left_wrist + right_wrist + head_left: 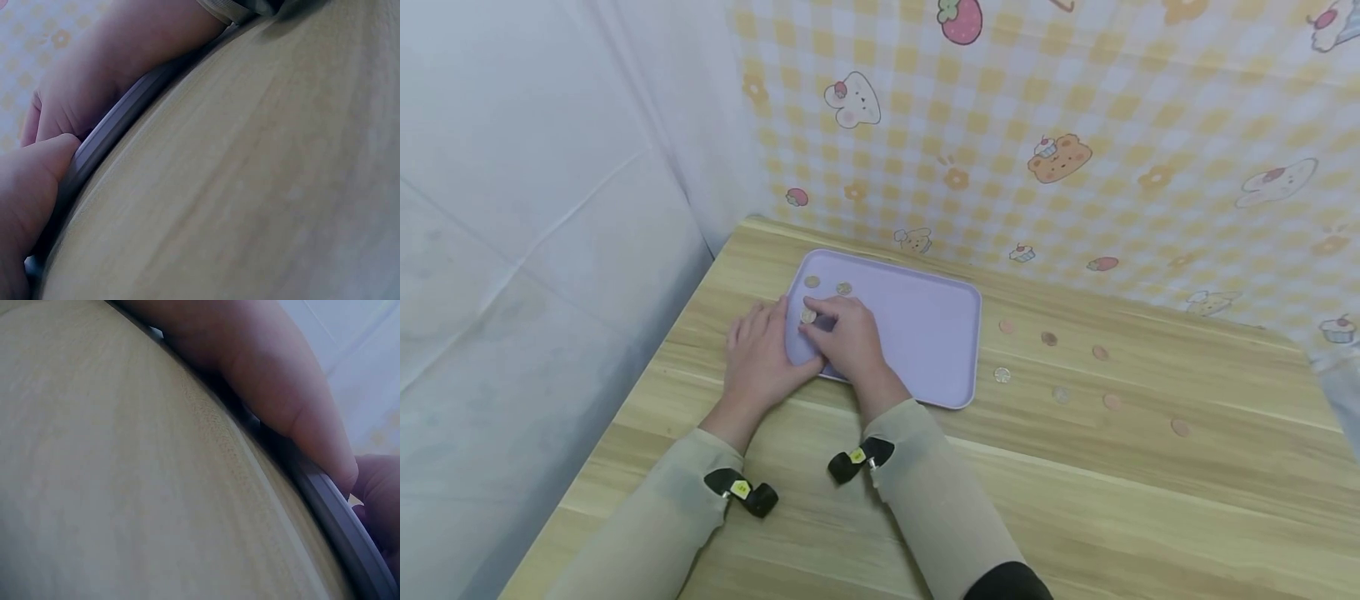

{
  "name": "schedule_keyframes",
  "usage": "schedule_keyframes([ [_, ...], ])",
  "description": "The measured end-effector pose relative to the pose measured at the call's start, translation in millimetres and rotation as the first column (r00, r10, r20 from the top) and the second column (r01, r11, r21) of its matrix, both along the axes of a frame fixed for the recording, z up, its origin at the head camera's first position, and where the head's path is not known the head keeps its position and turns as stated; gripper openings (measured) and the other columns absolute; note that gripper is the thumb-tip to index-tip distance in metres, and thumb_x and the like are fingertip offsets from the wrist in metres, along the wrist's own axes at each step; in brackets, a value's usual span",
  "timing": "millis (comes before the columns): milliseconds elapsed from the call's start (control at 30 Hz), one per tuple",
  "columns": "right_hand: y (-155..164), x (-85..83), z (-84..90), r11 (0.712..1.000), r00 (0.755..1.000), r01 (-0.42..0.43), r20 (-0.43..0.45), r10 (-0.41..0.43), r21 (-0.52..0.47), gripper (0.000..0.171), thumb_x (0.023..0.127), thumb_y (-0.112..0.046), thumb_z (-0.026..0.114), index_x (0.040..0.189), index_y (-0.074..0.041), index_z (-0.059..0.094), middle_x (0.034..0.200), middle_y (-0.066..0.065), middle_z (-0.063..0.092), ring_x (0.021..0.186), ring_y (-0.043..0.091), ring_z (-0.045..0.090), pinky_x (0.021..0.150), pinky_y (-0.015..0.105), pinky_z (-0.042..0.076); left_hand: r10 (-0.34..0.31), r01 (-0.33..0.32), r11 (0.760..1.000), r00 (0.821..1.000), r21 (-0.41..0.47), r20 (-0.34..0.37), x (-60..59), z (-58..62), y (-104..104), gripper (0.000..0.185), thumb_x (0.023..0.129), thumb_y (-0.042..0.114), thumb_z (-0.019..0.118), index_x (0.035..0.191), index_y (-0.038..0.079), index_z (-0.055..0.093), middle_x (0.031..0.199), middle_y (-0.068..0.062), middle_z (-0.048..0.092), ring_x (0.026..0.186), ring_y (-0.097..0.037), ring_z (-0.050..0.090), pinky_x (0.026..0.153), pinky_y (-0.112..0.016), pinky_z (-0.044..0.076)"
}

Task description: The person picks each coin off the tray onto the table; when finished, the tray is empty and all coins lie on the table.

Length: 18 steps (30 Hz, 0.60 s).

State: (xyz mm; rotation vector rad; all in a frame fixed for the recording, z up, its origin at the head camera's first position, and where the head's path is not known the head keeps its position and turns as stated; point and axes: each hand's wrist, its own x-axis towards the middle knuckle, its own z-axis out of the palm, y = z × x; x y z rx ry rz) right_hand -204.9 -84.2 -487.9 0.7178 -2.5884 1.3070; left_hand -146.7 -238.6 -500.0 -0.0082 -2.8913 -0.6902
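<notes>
A lilac tray [925, 333] lies on the wooden table [1075, 483]. My right hand [817, 322] rests inside the tray's left end and pinches a gold coin [807, 316] at its fingertips. Two more coins [812, 282] [844, 288] lie in the tray's far left corner. My left hand [760, 337] lies flat on the table against the tray's left edge. The left wrist view shows its thumb [34, 175] touching the tray rim [106, 134]. That same rim [337, 512] runs under the left hand [269, 369] in the right wrist view.
Several coins lie scattered on the table right of the tray, from one [1006, 326] near the rim out to another [1181, 427]. A yellow checked cartoon cloth [1075, 125] backs the table. White sheeting [550, 208] hangs at the left.
</notes>
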Motion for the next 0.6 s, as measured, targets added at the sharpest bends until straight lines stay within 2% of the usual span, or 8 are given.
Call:
schedule_keyframes([
  [233,-1.5,0.6,-1.7,0.999,1.000,0.020,0.007,-0.020,-0.031,0.039,0.090,-0.013,0.088,0.127,-0.012,0.079,0.120,0.004,0.079,0.109,0.018,0.072,0.100,0.025,0.053,-0.002,0.002,1.000,1.000,0.004,0.001,1.0,1.2,-0.2,0.112,0.085,0.061,0.074,0.165,-0.003,0.030,0.161,-0.029,0.042,0.155,-0.049,0.025,0.124,-0.068,0.012],
  [467,-1.3,2.6,-0.3,0.989,0.997,0.057,0.060,-0.049,-0.140,0.035,0.085,-0.012,0.092,0.118,-0.009,0.082,0.103,0.004,0.080,0.091,0.013,0.071,0.085,0.021,0.056,-0.002,0.002,1.000,1.000,0.005,-0.014,1.2,1.0,-1.2,0.115,0.084,0.066,0.075,0.165,-0.003,0.030,0.160,-0.028,0.043,0.155,-0.049,0.026,0.124,-0.068,0.014],
  [533,-0.8,3.1,0.4,0.984,0.996,0.072,0.069,-0.062,-0.164,0.035,0.082,-0.014,0.094,0.115,-0.009,0.083,0.103,0.003,0.080,0.093,0.014,0.072,0.086,0.022,0.056,-0.003,0.003,1.000,1.000,0.001,-0.016,0.8,0.8,-1.6,0.116,0.084,0.067,0.074,0.166,-0.002,0.030,0.160,-0.028,0.043,0.155,-0.049,0.026,0.123,-0.068,0.014],
  [600,-0.4,3.1,0.7,0.982,0.996,0.079,0.056,-0.071,-0.169,0.035,0.080,-0.015,0.096,0.112,-0.008,0.083,0.106,0.003,0.080,0.103,0.016,0.073,0.093,0.022,0.054,-0.005,0.005,1.000,1.000,-0.003,-0.013,0.5,0.8,-2.4,0.116,0.085,0.069,0.073,0.166,-0.002,0.030,0.160,-0.027,0.043,0.155,-0.049,0.026,0.123,-0.068,0.014],
])
